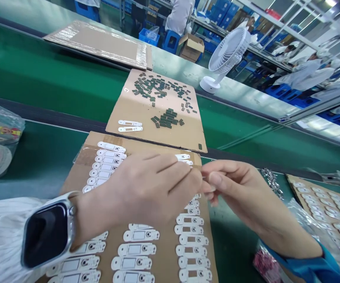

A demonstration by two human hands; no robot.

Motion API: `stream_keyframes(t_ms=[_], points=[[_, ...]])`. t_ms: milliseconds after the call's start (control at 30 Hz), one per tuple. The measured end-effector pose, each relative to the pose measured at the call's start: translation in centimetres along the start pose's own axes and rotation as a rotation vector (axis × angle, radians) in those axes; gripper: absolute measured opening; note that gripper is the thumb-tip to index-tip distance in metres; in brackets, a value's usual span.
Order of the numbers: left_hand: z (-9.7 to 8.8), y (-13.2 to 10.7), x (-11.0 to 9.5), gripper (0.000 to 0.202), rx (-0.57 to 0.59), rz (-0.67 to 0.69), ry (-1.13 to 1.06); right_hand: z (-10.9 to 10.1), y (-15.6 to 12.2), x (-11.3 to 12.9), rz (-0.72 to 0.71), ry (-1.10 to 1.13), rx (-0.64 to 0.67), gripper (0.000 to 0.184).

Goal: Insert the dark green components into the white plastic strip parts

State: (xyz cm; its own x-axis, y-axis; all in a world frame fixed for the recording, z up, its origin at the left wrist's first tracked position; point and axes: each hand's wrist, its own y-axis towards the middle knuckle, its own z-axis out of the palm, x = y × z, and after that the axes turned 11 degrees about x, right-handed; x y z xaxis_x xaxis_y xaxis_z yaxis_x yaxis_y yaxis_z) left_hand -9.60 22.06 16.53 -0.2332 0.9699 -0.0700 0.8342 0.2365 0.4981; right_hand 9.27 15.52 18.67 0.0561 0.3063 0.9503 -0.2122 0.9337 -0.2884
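My left hand (152,186), with a watch at its wrist, is closed in a pinch over the front cardboard sheet (165,251). Its fingertips meet those of my right hand (240,188), which is also pinched, near the sheet's right edge. Whatever lies between the fingers is too small and covered to make out. Below and around the hands, flat white plastic pieces (192,250) with rectangular windows lie in columns, some hidden by my left hand. On the cardboard sheet behind (137,108) are many small dark green rectangles (168,118) and two white pieces (130,129).
A white fan (229,51) stands on the ledge behind, near a wrapped cardboard panel (102,43). To the right lie small metal parts (271,182), a bag of reddish parts (265,261) and another loaded cardboard (320,200). A plastic bag (0,133) sits left. People work beyond.
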Motion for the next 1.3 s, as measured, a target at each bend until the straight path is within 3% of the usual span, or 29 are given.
stream_keyframes(t_ms=[100, 200, 367, 433, 500, 633, 900, 1300], points=[[-0.3, -0.6, 0.0, 0.039, 0.035, 0.097, 0.013, 0.0, -0.3, 0.2, 0.078, 0.032, 0.087, 0.015], [-0.4, -0.6, 0.2, 0.042, 0.068, 0.112, 0.03, -0.2, -0.5, 0.3, 0.067, -0.04, 0.137, 0.017], [0.0, -0.1, -0.5, 0.037, 0.12, -0.005, 0.005, -1.3, -1.7, -1.0, -0.157, -0.49, -0.082, 0.011], [0.4, -0.3, -1.6, 0.022, 0.26, -0.066, 0.017, -1.8, -2.7, -2.3, -0.301, -0.773, -0.136, 0.005], [0.9, -0.9, -3.0, 0.005, 0.45, -0.066, 0.054, -2.1, -3.6, -4.0, -0.407, -1.009, -0.113, 0.015], [1.6, -2.2, -4.9, 0.021, 0.646, 0.007, 0.078, -1.7, -4.6, -6.7, -0.492, -1.258, -0.049, 0.019], [2.8, -2.9, -4.9, 0.02, 0.689, -0.006, 0.149, -1.5, -4.0, -7.7, -0.539, -1.306, -0.111, 0.018], [2.9, -2.9, -4.7, 0.011, 0.713, 0.017, 0.112, -1.4, -3.9, -8.1, -0.53, -1.325, -0.135, 0.02]])
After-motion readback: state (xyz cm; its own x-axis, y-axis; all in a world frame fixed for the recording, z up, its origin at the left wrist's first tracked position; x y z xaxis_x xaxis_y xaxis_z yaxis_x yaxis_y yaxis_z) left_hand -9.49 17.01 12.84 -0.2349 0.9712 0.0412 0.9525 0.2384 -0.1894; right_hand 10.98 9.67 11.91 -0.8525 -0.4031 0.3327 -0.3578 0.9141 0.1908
